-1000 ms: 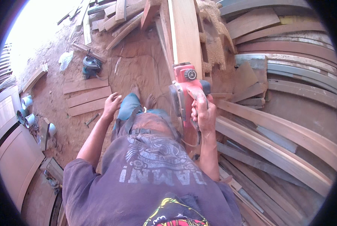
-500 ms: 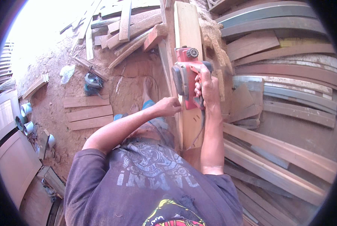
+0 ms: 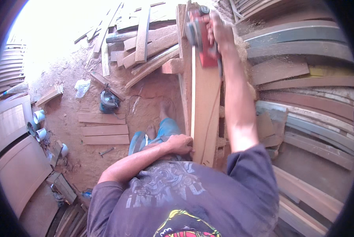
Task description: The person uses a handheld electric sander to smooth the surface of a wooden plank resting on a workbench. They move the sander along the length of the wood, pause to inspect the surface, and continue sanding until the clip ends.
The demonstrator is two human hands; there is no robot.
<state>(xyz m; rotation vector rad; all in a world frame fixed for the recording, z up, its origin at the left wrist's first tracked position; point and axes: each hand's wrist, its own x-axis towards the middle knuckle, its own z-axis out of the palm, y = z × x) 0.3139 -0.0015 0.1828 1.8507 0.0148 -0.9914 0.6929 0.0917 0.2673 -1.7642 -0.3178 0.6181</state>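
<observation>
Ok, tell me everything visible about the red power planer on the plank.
The red power planer is a boxy red tool with a dark grey round housing on its left side and a dark knob at the far end. It sits flat on the far end of the long pale wooden plank. The right hand grips its top, arm stretched out. Sawdust lies beside it. The left hand rests on the plank's near edge, apart from the tool.

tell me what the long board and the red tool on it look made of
Long board: bare, pale sawn wood, matte, grain lines visible. Red power planer: seemingly a red plastic housing with dark parts; right hand covers its top, so its finish is unclear.
</observation>
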